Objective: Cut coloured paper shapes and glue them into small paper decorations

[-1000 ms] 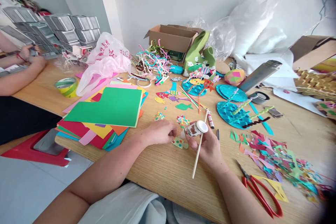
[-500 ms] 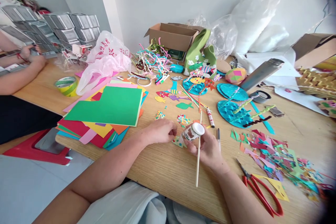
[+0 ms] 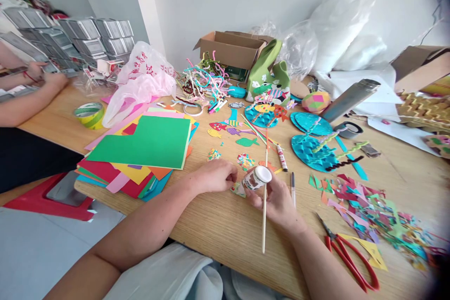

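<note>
In my right hand (image 3: 277,199) is a small white bottle (image 3: 256,178) with a printed label, tilted with its white base up to the right. A thin wooden stick (image 3: 263,225) is gripped in the same hand, running upright beside the bottle. Below the bottle lies a light green paper cutout (image 3: 238,189) with coloured dots, partly hidden. My left hand (image 3: 220,176) rests on the table, its fingers curled and closed at the cutout's left edge. Small piles of coloured paper bits (image 3: 245,161) lie just beyond, with a green paper fish (image 3: 247,142) behind them.
Coloured paper sheets (image 3: 154,138) are stacked at left. Red-handled scissors (image 3: 346,253) and paper scraps (image 3: 372,206) lie at right. A marker (image 3: 281,157), a pen (image 3: 293,190) and blue discs (image 3: 312,152) are near my right hand. Another person's hands (image 3: 45,75) are at far left.
The bottle has shifted slightly left, and the stick has slid a little down with my right hand. My left hand has stayed put. The other person's hands have moved slightly right.
</note>
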Available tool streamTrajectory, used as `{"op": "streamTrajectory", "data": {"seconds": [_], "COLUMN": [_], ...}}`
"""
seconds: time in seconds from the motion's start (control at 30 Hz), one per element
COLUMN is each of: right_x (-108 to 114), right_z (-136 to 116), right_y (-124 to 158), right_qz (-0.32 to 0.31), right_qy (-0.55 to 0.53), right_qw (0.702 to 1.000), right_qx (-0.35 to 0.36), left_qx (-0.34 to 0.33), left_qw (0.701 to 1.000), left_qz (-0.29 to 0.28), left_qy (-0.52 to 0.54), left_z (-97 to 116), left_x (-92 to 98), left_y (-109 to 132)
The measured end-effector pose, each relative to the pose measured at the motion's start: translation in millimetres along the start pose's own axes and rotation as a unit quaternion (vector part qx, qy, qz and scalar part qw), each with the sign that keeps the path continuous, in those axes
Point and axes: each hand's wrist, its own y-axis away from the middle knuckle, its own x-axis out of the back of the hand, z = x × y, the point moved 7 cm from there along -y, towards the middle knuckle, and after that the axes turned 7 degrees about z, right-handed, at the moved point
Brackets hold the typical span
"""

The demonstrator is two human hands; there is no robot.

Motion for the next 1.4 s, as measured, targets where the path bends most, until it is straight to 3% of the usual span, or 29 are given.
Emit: {"op": "streamTrajectory", "data": {"seconds": [0.2, 0.43, 0.7, 1.03, 1.23, 1.4], "right_x": [5.2, -0.6, 9.6, 10.2, 6.4, 11.2], "right_z": [-3.6, -0.8, 7.5, 3.7, 3.0, 1.3], "right_y": [-1.6, -0.2, -0.6, -3.5, -4.2, -4.6], "right_qz": [0.032, 0.001, 0.068, 0.082, 0.061, 0.089], "right_qy": [-0.025, -0.001, -0.07, 0.037, 0.054, 0.045], "right_qw": [0.999, 1.0, 0.995, 0.996, 0.997, 0.995], "right_qx": [0.017, 0.004, -0.022, 0.009, 0.016, 0.014], "left_qx": [0.001, -0.005, -0.012, -0.01, -0.014, -0.009], "left_qw": [1.0, 1.0, 1.0, 1.0, 1.0, 1.0], "left_qz": [-0.001, 0.001, 0.007, 0.005, 0.0, 0.002], "left_qy": [-0.005, 0.002, -0.003, -0.012, -0.012, -0.011], "left_z": [1.0, -0.7, -3.6, -4.4, -0.1, -2.6], "left_x": [1.1, -0.7, -3.3, -3.8, -0.1, -2.9], "left_y": [-0.2, -0.6, -2.3, -2.2, -0.7, -1.8]}}
